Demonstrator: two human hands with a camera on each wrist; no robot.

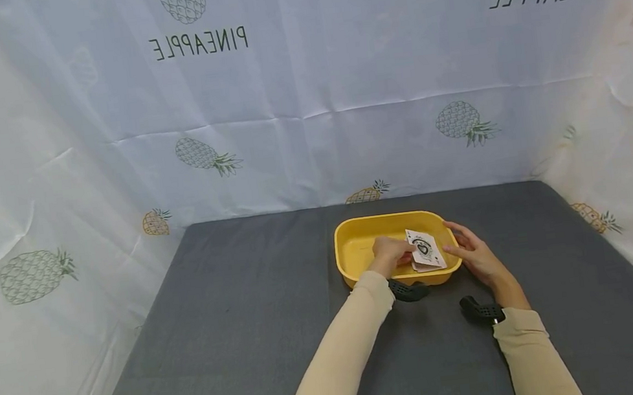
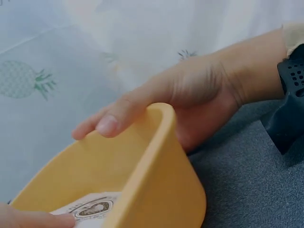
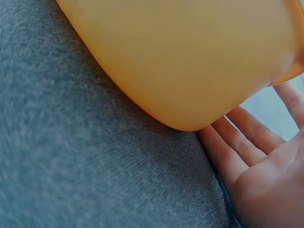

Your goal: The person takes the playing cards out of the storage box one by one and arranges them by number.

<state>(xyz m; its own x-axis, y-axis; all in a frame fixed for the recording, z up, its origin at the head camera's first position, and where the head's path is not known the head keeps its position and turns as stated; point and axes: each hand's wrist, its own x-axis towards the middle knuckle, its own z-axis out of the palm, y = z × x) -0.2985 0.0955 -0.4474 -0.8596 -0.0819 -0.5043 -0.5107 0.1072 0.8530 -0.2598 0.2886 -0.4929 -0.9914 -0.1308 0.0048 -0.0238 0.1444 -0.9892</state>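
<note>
A yellow plastic tub [image 1: 351,243] with rounded corners sits near the far side of the dark table. My left hand [image 1: 389,255] reaches over its near wall and pinches the left edge of a white playing card [image 1: 426,249]. The card bears a dark ornate emblem and slants inside the tub's right half, with another card peeking out beneath. In the left wrist view, a left fingertip [image 2: 61,220] lies on the card [image 2: 95,208]. My right hand [image 1: 479,260] holds the tub's right end, thumb over the rim, other fingers [image 3: 232,137] along the outside.
The dark table cloth [image 1: 235,311] spreads to the left and in front of the tub. A white curtain [image 1: 288,155] printed with pineapples hangs behind and along both sides. Each wrist wears a black camera strap [image 1: 482,311].
</note>
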